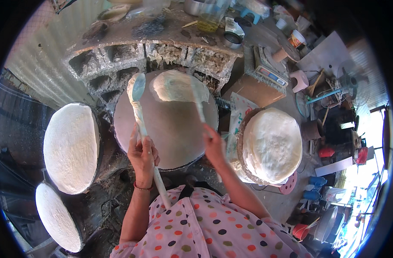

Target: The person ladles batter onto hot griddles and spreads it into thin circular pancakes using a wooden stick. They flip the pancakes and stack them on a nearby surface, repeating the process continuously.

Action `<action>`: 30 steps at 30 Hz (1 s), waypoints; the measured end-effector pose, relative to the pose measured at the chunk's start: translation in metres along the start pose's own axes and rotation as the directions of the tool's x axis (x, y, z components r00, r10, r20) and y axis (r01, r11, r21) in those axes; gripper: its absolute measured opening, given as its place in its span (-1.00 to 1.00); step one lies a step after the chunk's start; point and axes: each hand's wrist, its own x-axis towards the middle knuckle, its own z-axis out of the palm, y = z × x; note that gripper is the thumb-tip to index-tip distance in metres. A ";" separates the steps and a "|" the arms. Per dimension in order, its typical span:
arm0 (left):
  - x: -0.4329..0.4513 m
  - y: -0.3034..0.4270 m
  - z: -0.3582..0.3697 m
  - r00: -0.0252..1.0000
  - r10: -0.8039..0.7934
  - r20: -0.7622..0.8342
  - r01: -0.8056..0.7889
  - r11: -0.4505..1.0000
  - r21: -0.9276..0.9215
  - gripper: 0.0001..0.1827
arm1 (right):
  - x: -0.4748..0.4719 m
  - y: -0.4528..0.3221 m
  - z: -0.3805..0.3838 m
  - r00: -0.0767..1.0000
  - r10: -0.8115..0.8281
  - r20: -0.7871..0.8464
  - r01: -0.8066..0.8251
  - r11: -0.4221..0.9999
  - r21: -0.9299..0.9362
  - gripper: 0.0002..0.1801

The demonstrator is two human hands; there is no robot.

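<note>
My left hand [143, 158] grips a long pale stick [161, 187] whose spoon-like head [138, 87] is coated with dough or batter. This head hangs over the left part of a round flat griddle [164, 138]. At the griddle's far side lies a thin pale sheet [177, 85] of dough or batter. My right hand [215, 145], blurred, is closed around the handle of a flat, spatula-like tool [199, 106]. Its blurred blade crosses the right part of the sheet; contact cannot be told. To the right, a stack of thin white rounds [272, 145] rests on a round base [245, 129].
Two more round plates carry white layers, one at left [70, 148] and another at lower left [57, 219]. Behind the griddle stands a crusted block ledge [161, 54]. A digital scale [270, 74] sits on a box at the right, near a printed bag [238, 109].
</note>
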 end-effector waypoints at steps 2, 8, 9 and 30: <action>-0.002 0.000 0.001 1.000 -0.014 -0.018 0.013 1.000 -0.022 -0.46 | 0.001 -0.021 0.024 0.996 0.016 0.082 -0.018 1.000 0.022 -0.65; -0.007 -0.002 -0.004 0.998 -0.031 -0.053 0.024 0.990 -0.138 -0.49 | -0.004 -0.046 0.044 0.968 -0.083 0.238 0.100 0.993 -0.062 -0.65; -0.008 -0.002 -0.006 0.997 -0.040 -0.065 0.029 0.986 -0.164 -0.49 | -0.005 -0.052 0.033 0.962 -0.087 0.260 0.123 0.985 -0.124 -0.65; -0.026 0.026 -0.033 0.954 -0.255 -0.154 0.199 0.930 -0.309 -0.60 | 0.079 -0.001 -0.008 0.969 -0.203 0.137 0.219 0.969 -0.112 -0.66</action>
